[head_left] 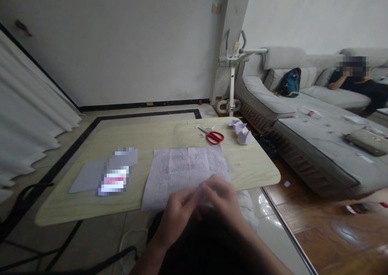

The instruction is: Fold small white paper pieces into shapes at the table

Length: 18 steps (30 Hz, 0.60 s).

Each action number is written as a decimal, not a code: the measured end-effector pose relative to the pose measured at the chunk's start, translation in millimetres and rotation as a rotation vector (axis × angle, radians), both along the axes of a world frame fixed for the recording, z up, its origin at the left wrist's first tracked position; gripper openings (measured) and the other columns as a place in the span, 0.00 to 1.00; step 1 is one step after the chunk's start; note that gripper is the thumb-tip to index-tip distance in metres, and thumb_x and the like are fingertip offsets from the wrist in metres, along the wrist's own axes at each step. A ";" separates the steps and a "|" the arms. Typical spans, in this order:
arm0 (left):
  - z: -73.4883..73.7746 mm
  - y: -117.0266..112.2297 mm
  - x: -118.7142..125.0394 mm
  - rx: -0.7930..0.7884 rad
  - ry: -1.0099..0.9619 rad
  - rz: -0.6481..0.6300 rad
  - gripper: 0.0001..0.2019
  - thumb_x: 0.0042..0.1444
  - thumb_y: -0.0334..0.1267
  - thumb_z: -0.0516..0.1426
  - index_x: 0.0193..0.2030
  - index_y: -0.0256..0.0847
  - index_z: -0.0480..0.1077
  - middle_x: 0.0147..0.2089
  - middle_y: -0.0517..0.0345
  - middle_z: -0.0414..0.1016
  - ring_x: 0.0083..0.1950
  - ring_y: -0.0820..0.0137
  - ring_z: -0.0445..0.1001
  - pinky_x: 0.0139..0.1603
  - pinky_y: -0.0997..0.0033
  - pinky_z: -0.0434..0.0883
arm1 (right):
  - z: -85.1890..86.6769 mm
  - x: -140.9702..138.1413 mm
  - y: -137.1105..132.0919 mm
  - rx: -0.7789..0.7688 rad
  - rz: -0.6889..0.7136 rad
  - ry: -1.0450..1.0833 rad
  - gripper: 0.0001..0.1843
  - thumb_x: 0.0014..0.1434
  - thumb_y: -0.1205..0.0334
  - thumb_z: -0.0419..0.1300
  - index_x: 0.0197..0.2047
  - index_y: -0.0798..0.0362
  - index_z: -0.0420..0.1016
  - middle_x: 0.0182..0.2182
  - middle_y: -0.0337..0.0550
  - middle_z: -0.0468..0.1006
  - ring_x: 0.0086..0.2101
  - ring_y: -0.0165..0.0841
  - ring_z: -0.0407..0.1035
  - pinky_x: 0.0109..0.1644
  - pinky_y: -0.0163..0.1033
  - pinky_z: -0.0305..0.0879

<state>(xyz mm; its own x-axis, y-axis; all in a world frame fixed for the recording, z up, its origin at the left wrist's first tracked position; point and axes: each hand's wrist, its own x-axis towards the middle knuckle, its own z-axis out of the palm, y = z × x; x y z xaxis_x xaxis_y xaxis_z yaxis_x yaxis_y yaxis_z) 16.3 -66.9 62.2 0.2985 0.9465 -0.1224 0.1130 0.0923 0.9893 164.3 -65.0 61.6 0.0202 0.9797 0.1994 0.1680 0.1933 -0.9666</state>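
Both my hands meet at the near edge of a light wooden table (pixel 248 166). My left hand (pixel 177 216) and my right hand (pixel 220 198) have their fingers pinched together on a small piece of white paper (pixel 200 188), mostly hidden between them. Just beyond the hands a written sheet of paper (pixel 184 170) lies flat on the table.
Red-handled scissors (pixel 214 137), paper scraps and folded white paper pieces (pixel 242 133) lie at the table's far right. Grey sheets (pixel 87 176) lie at the left. A grey sofa (pixel 318 125) with a blue bag (pixel 290 83) and a seated person (pixel 357 85) stands at the right.
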 end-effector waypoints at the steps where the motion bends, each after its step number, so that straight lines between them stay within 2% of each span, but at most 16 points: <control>1: -0.2 0.1 0.1 0.001 0.004 -0.003 0.17 0.59 0.49 0.55 0.35 0.36 0.77 0.25 0.58 0.75 0.25 0.71 0.73 0.24 0.77 0.68 | -0.6 -0.1 0.2 0.008 0.000 0.001 0.09 0.56 0.61 0.60 0.25 0.54 0.74 0.22 0.38 0.70 0.26 0.31 0.64 0.30 0.36 0.61; 12: -2.5 0.9 -0.1 0.022 0.054 -0.032 0.18 0.60 0.49 0.54 0.38 0.37 0.77 0.27 0.59 0.75 0.27 0.72 0.72 0.27 0.76 0.68 | 0.2 2.5 0.0 -0.072 0.031 0.047 0.11 0.56 0.60 0.60 0.24 0.54 0.73 0.22 0.38 0.70 0.26 0.31 0.65 0.30 0.36 0.61; 18: -3.5 -0.6 -0.3 0.046 0.047 -0.039 0.16 0.61 0.47 0.54 0.35 0.37 0.76 0.25 0.60 0.74 0.27 0.73 0.72 0.27 0.78 0.68 | 0.8 3.7 -0.6 -0.085 0.044 0.094 0.12 0.57 0.60 0.60 0.24 0.54 0.71 0.21 0.38 0.69 0.25 0.31 0.65 0.29 0.36 0.61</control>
